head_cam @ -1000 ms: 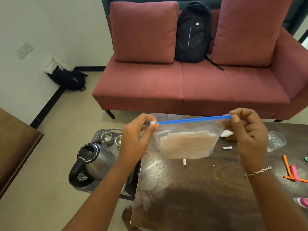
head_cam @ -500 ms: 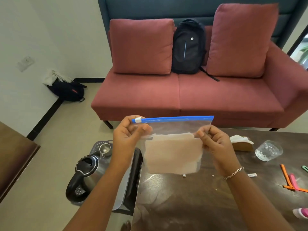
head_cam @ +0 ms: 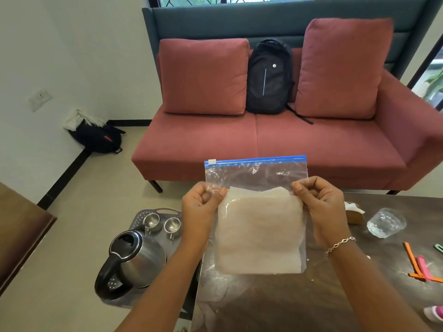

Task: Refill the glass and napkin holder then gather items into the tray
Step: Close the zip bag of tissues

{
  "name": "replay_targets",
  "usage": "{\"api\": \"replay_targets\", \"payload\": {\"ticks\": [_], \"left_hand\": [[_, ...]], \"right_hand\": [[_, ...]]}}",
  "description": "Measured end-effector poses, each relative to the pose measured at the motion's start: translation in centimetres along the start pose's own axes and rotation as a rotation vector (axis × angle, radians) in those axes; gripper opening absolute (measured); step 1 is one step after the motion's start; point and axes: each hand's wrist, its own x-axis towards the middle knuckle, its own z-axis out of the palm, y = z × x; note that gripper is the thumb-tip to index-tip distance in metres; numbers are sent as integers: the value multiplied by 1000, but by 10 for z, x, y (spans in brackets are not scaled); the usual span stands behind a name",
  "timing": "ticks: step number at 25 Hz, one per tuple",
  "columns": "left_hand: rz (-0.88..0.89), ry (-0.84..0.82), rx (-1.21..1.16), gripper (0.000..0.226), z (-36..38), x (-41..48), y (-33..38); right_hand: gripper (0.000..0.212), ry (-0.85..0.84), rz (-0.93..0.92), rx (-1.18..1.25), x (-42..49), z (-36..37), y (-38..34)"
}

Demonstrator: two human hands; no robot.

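Observation:
I hold a clear zip bag (head_cam: 257, 178) with a blue zipper strip upright in front of me; a stack of white napkins (head_cam: 259, 231) fills its lower part. My left hand (head_cam: 201, 204) pinches the bag's left edge, my right hand (head_cam: 321, 202) pinches its right edge, both below the zipper. On the dark table (head_cam: 311, 303) to the right stand a brown napkin holder (head_cam: 354, 215), partly hidden by my right hand, and a clear glass (head_cam: 386, 222). A grey perforated tray (head_cam: 141, 218) sits lower, left of the table.
On the tray stand a steel kettle (head_cam: 134, 259) with a black handle and two small steel cups (head_cam: 163, 224). Orange and pink clips (head_cam: 418, 264) lie at the table's right. A red sofa (head_cam: 263, 140) with a black backpack (head_cam: 269, 77) is behind.
Both hands left the zipper strip and slid down to the bag's sides. The bag now hangs upright and higher in view; the camera tilted up.

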Motion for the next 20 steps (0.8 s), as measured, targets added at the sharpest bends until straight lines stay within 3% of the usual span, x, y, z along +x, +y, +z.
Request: {"api": "replay_targets", "payload": {"ticks": [3, 6, 9, 13, 15, 20], "left_hand": [[122, 90, -20, 34, 5, -4, 1], [271, 36, 94, 21, 8, -5, 3], [218, -74, 189, 21, 3, 0, 8], [189, -213, 368, 55, -7, 6, 11], [270, -190, 487, 48, -10, 8, 13], [424, -107, 771, 7, -16, 12, 15]], "right_hand": [[25, 68, -14, 57, 1, 1, 2], [30, 41, -89, 0, 2, -1, 2], [27, -87, -149, -100, 2, -7, -3], [33, -276, -173, -183, 1, -16, -8], [36, -258, -211, -263, 1, -16, -7], [28, -149, -303, -484, 0, -15, -4]]}}
